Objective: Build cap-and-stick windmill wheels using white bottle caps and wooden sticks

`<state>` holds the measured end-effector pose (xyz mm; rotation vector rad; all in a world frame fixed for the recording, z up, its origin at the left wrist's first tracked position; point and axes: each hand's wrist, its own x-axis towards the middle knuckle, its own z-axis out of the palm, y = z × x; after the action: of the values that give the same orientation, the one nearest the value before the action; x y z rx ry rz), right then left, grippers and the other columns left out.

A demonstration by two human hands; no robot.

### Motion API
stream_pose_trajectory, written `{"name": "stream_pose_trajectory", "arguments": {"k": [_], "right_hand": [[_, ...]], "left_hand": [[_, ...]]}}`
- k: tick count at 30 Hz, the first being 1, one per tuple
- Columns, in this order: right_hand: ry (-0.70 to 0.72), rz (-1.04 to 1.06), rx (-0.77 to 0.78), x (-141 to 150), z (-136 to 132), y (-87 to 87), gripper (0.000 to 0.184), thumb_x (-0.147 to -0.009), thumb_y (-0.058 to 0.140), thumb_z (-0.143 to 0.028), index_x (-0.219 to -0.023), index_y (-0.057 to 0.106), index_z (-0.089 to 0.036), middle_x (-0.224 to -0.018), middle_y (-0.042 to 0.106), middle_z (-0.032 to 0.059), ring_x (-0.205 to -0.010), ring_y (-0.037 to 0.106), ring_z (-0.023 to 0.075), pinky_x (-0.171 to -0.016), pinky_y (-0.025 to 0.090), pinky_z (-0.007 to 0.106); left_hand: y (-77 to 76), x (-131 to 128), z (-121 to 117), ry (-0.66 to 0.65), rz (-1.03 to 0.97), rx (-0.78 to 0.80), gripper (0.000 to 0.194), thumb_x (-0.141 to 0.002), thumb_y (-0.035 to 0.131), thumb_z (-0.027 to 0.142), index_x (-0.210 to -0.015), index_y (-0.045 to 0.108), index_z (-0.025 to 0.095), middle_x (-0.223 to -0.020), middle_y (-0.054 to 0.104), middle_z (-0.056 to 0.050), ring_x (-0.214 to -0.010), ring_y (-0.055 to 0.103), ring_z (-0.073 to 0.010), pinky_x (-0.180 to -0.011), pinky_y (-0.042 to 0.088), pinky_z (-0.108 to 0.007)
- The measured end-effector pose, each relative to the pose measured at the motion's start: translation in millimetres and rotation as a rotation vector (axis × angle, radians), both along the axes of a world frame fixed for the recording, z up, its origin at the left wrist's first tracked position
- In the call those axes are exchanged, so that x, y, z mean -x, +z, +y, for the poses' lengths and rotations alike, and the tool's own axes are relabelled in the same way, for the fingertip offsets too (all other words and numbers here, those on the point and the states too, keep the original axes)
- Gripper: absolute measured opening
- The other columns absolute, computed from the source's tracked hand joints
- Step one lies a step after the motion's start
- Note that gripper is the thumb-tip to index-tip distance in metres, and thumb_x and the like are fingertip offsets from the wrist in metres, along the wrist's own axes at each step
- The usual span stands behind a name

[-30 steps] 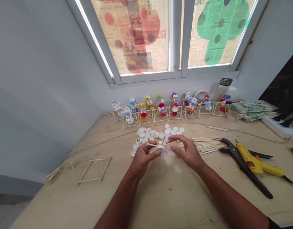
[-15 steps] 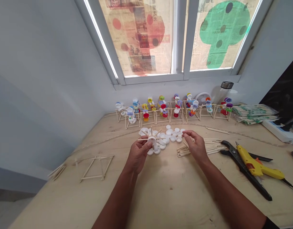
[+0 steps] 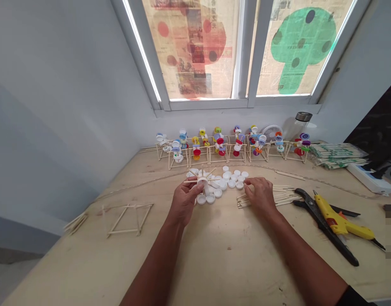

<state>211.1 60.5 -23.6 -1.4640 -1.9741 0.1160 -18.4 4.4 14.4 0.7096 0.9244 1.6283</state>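
1. You held the stick wheel (image 3: pixel 202 182) in your left hand (image 3: pixel 183 202), thumb and fingers pressed together in a pinch on its white cap hub.
2. The wheel sat just past your left fingertips, above the loose caps (image 3: pixel 231 183). Its sticks spread out around the hub, and its longest line ran nearly level, across your view.
3. Your left hand was the nearer one. Your right hand (image 3: pixel 261 196) was off to the wheel's right, well apart from it.
4. Your right fingers (image 3: pixel 249 183) curled down, loosely together, by the edge of the caps. You could not tell from this view whether they pinched anything.
5. The stick bundle (image 3: pixel 286 194) lay just right of your right hand, with the shears (image 3: pixel 323 221) and glue gun (image 3: pixel 337 220) further right.
6. Finished models (image 3: pixel 233 144) stood in a row by the window.
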Motion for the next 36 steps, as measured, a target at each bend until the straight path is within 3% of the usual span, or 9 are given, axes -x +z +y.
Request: {"name": "stream_pose_trajectory", "arguments": {"k": [7, 16, 26, 31, 36], "right_hand": [[0.011, -0.185, -0.012, 4, -3, 0.1, 0.017, -0.082, 0.054, -0.021, -0.091, 0.069, -0.021, -0.097, 0.071, 0.0056, -0.096, 0.055, 0.0233, -0.087, 0.027, 0.038], [-0.031, -0.41, -0.011, 22, -3, 6.5, 0.024, -0.082, 0.053, -0.024, -0.101, 0.067, -0.023, -0.096, 0.069, 0.0094, -0.096, 0.053, 0.0269, -0.087, 0.02, 0.043], [-0.031, -0.487, -0.041, 25, 5, 7.0, 0.017, -0.082, 0.054, -0.022, -0.088, 0.069, -0.019, -0.088, 0.07, 0.0104, -0.09, 0.054, 0.026, -0.086, 0.021, 0.043], [0.036, -0.448, -0.084, 28, -9, 15.6, 0.017, -0.085, 0.053, -0.022, -0.089, 0.069, -0.021, -0.09, 0.069, 0.008, -0.094, 0.053, 0.0251, -0.09, 0.022, 0.043], [0.206, -0.435, -0.11, 45, -39, 13.3, 0.015, -0.085, 0.055, -0.023, -0.09, 0.068, -0.025, -0.091, 0.07, 0.0037, -0.097, 0.053, 0.0224, -0.095, 0.021, 0.04]], "left_hand": [[-0.2, 1, 1, 0.014, -0.011, 0.008, 0.039, -0.05, 0.084, 0.024, -0.081, 0.062, 0.017, -0.075, 0.068, 0.001, -0.069, 0.061, -0.0127, -0.066, 0.044, -0.025], [-7.8, 4, 6, 0.006, -0.016, 0.009, 0.036, -0.051, 0.083, 0.025, -0.08, 0.064, 0.016, -0.078, 0.069, -0.001, -0.071, 0.061, -0.013, -0.065, 0.042, -0.024], [-8.7, 4, 5, -0.007, -0.023, -0.017, 0.035, -0.05, 0.083, 0.024, -0.079, 0.065, 0.016, -0.074, 0.067, 0.0, -0.065, 0.058, -0.0104, -0.062, 0.041, -0.023], [-9.6, 2, 5, -0.02, -0.039, -0.008, 0.036, -0.05, 0.083, 0.024, -0.08, 0.064, 0.017, -0.075, 0.067, 0.0, -0.069, 0.06, -0.0121, -0.064, 0.042, -0.024], [-10.9, 0, 4, -0.043, -0.052, 0.007, 0.037, -0.051, 0.083, 0.025, -0.081, 0.063, 0.016, -0.08, 0.067, -0.002, -0.076, 0.061, -0.0149, -0.068, 0.045, -0.026]]}}
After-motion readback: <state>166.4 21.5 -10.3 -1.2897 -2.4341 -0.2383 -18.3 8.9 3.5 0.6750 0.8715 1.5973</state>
